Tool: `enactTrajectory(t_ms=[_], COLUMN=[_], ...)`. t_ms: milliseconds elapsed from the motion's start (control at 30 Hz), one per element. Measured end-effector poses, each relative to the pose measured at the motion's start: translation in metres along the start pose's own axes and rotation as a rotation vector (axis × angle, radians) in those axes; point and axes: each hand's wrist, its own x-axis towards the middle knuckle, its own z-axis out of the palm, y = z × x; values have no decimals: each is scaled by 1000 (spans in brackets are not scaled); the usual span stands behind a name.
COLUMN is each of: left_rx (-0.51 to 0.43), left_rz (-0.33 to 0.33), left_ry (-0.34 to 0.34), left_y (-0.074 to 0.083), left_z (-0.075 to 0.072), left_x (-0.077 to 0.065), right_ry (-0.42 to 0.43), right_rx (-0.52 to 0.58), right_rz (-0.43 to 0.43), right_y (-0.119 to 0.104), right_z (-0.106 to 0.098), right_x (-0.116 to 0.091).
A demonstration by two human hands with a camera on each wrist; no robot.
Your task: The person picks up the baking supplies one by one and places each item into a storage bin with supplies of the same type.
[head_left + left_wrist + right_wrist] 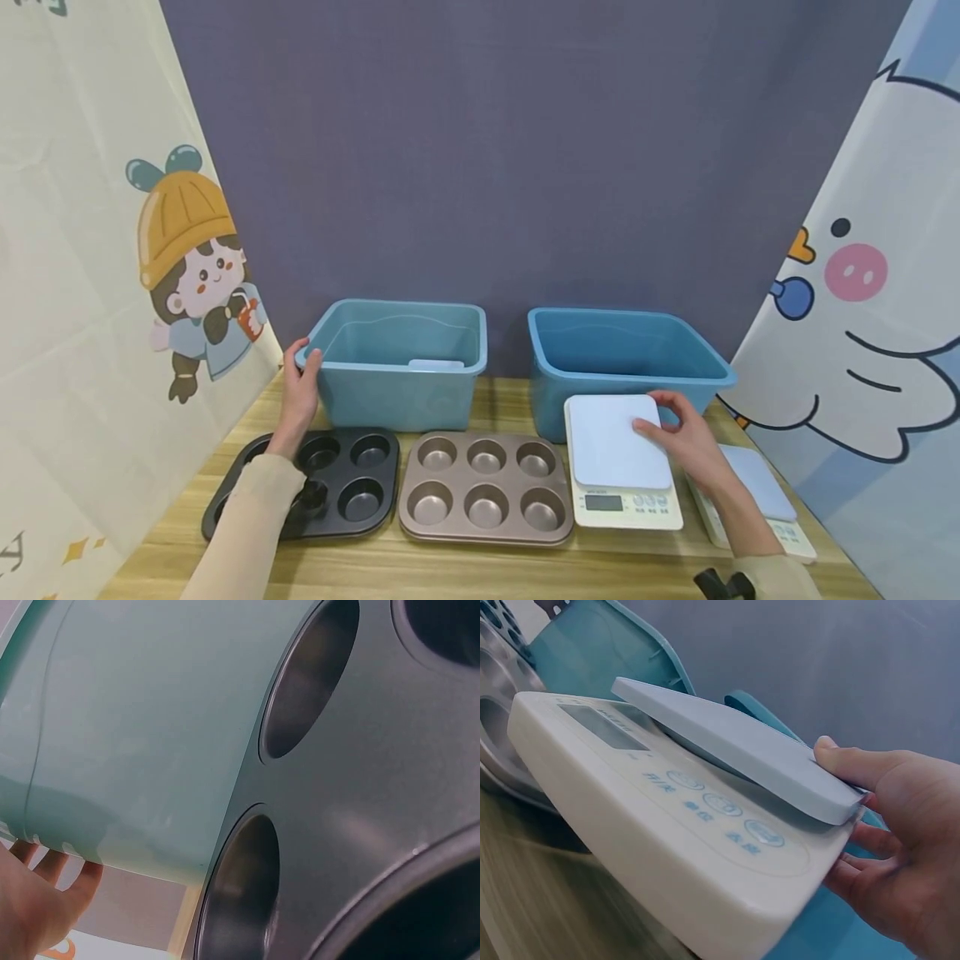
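Note:
My right hand (684,442) grips a white kitchen scale (628,508) by its right edge, thumb on top of the plate and fingers beneath. In the right wrist view the scale (652,817) is tilted and lifted off the wood. Behind it stands the darker blue bin (630,382). At the left, my left hand (300,392) holds the lighter blue-green bin (397,396) at its front left corner, the thumb near the rim. In the left wrist view, fingers (82,889) curl against that bin's side. A pale flat object (437,365) shows inside this bin, mostly hidden.
A black muffin pan (341,467) lies under my left forearm, and a bronze muffin pan (486,479) sits beside it. A second white scale (757,483) rests at the right, partly behind my right forearm. Cloth walls (495,183) close off the table.

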Motion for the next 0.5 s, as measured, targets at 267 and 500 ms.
enactTrajectory(t_ms=[267, 500], left_rx=[12, 16], left_rz=[-1, 12], left_ry=[-2, 3], left_y=[-1, 2], left_z=[-1, 0], left_x=[-1, -2], right_ry=[-10, -34], right_rx=[81, 128], right_rz=[-71, -110], right_y=[-15, -28], right_z=[2, 5], right_x=[1, 7])
